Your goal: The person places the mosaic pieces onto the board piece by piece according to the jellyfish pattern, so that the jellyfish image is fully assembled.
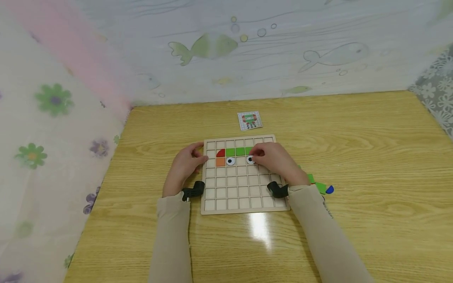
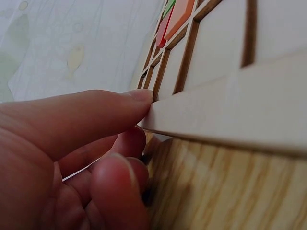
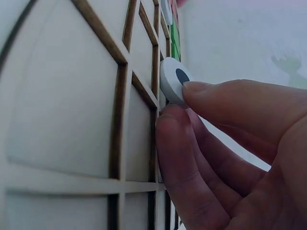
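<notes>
A pale wooden grid board [image 1: 231,192] lies on the table. At its left edge is my left hand [image 1: 185,161]; in the left wrist view the thumb [image 2: 127,106] is on the rim, with curled fingers against its side. My right hand [image 1: 274,157] pinches a white eye disc [image 3: 171,81] with a black pupil between thumb and fingertips, over the second row of pieces. Another eye disc [image 1: 230,161] sits in that row beside an orange square [image 1: 220,162]. Above them are a red quarter-round piece [image 1: 221,153] and several green squares [image 1: 235,151], the rightmost partly hidden by my right hand.
A small picture card [image 1: 249,120] with a gridded figure lies behind the board. Right of the board, partly behind my right forearm, are loose green pieces [image 1: 320,188] and a blue piece [image 1: 330,190]. A fish-patterned covering [image 1: 212,74] stands along the table's back edge.
</notes>
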### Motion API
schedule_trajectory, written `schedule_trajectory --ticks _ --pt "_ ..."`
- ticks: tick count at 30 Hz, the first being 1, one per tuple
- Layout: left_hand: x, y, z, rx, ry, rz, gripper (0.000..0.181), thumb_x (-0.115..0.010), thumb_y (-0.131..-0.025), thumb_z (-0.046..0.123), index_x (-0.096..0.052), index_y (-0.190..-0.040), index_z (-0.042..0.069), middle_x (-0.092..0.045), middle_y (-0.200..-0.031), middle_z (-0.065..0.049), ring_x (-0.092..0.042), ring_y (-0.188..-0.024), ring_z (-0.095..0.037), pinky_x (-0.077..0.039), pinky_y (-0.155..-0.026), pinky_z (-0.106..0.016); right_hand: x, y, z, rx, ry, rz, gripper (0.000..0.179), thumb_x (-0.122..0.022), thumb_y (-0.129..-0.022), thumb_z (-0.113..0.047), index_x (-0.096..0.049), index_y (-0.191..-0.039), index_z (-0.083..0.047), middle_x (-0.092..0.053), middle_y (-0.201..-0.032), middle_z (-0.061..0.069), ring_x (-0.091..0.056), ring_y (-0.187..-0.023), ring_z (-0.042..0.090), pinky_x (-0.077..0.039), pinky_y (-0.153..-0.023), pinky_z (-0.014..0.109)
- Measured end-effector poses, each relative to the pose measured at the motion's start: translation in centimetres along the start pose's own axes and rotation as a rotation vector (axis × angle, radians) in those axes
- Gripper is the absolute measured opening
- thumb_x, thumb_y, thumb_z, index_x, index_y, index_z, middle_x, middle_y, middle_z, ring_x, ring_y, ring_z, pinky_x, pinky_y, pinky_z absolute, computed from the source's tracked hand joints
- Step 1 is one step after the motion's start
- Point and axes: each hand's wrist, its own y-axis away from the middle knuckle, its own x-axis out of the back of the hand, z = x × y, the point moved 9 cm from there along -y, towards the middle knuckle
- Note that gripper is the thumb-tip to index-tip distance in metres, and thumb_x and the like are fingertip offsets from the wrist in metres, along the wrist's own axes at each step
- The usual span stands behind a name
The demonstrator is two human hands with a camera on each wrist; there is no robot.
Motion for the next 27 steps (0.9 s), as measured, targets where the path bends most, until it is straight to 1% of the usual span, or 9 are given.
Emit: schedule_trajectory --ticks 5,10,18,21,27 --pt "-0.1 0.0 0.1 0.0 0.003 0.0 0.053 -0.063 -0.084 0.022 -0.043 -0.132 0.021 -0.052 -0.092 -0.005 -0.053 -0.057 -0.022 -0.048 -0.053 -0.033 0.0 0.0 -0.2 0.012 0.037 0.013 0.011 -0.061 -0.084 -0.02 -0.067 -0.092 -0.015 -0.061 -0.085 -0.003 -0.053 -0.079 0.015 -0.042 -0.073 0.031" --pt "0.0 -0.1 0.0 -0.005 -0.012 0.004 0.053 -0.062 -0.084 0.023 -0.042 -0.133 0.021 -0.053 -0.092 -0.005 -0.053 -0.057 -0.021 -0.048 -0.052 -0.031 -0.1 -0.1 -0.5 0.022 0.071 0.025 0.011 -0.061 -0.083 -0.019 -0.067 -0.092 -0.014 -0.059 -0.085 -0.002 -0.051 -0.078 0.015 -0.041 -0.072 0.031" --pt "0.1 0.0 -0.1 0.001 -0.01 0.01 0.053 -0.063 -0.084 0.023 -0.042 -0.133 0.021 -0.053 -0.092 -0.004 -0.053 -0.057 -0.022 -0.048 -0.053 -0.032 0.0 -0.2 -0.9 0.039 0.073 0.035 0.013 -0.061 -0.083 -0.015 -0.066 -0.094 -0.014 -0.057 -0.082 -0.001 -0.05 -0.076 0.015 -0.04 -0.069 0.03" --pt "0.0 0.0 -0.1 0.002 -0.01 0.008 0.053 -0.063 -0.084 0.023 -0.042 -0.133 0.021 -0.053 -0.092 -0.004 -0.053 -0.058 -0.021 -0.048 -0.053 -0.032 -0.1 -0.1 -0.9 0.042 0.072 0.025 0.014 -0.062 -0.082 -0.016 -0.066 -0.095 -0.014 -0.056 -0.082 -0.001 -0.049 -0.076 0.015 -0.04 -0.069 0.03" --pt "0.0 0.0 0.0 0.003 -0.001 0.001 0.054 -0.063 -0.084 0.024 -0.042 -0.133 0.021 -0.052 -0.092 -0.004 -0.052 -0.058 -0.021 -0.048 -0.053 -0.031 -0.3 0.0 -1.1 0.058 0.079 -0.005 0.015 -0.064 -0.081 -0.016 -0.067 -0.096 -0.013 -0.058 -0.087 0.0 -0.051 -0.08 0.015 -0.042 -0.073 0.031"
